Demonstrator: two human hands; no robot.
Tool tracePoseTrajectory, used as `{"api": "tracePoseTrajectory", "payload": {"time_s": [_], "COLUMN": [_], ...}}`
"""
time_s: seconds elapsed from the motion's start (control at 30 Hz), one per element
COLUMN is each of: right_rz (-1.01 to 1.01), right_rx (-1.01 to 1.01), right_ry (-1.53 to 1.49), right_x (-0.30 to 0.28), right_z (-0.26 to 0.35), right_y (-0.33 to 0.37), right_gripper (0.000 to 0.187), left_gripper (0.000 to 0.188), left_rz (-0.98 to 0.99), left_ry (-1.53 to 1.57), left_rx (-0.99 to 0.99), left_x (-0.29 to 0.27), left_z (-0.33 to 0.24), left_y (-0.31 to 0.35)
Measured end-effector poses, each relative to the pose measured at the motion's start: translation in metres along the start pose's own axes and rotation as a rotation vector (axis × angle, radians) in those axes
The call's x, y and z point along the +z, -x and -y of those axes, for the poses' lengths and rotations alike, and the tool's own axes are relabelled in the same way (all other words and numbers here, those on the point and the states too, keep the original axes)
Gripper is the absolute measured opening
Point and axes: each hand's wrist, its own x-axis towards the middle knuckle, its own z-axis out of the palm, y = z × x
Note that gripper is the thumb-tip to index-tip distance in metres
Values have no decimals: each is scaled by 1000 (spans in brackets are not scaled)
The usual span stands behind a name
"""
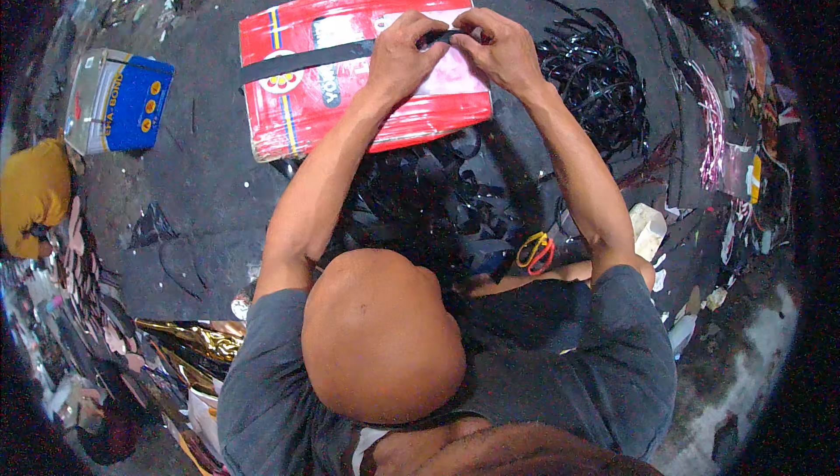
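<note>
A flat red printed package [350, 117], wrapped in shiny clear film, lies on the dark mat in front of me. Across its top runs a flat black strip [306, 61], from the left edge to my hands. My left hand [407, 54] rests over the package, its thumb and fingers closed on the black strip. Close beside it on the right, my right hand [500, 49] pinches the same strip near the package's far right part. The fingertips of both hands nearly meet. Part of the strip is hidden beneath my fingers.
A tangled heap of black strips [599, 82] lies right of the package, with more black scraps [420, 200] nearer me. Scissors [535, 253] with yellow and red handles lie near my right forearm. A blue and white container [136, 104] and another person's mustard garment [35, 192] are at left.
</note>
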Motion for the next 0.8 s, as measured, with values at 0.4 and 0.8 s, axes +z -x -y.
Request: {"api": "tracePoseTrajectory", "payload": {"time_s": [0.4,0.8], "right_rz": [-67,-76], "right_rx": [-270,-171], "right_ry": [125,-102], "right_x": [-3,3], "right_z": [-14,-24], "right_y": [13,13], "right_gripper": [21,21], "left_gripper": [17,16], "left_rz": [-15,-3], "left_ry": [-145,-79], "left_rx": [107,47], "left_x": [3,1], "left_z": [4,3], "left_y": [7,1]}}
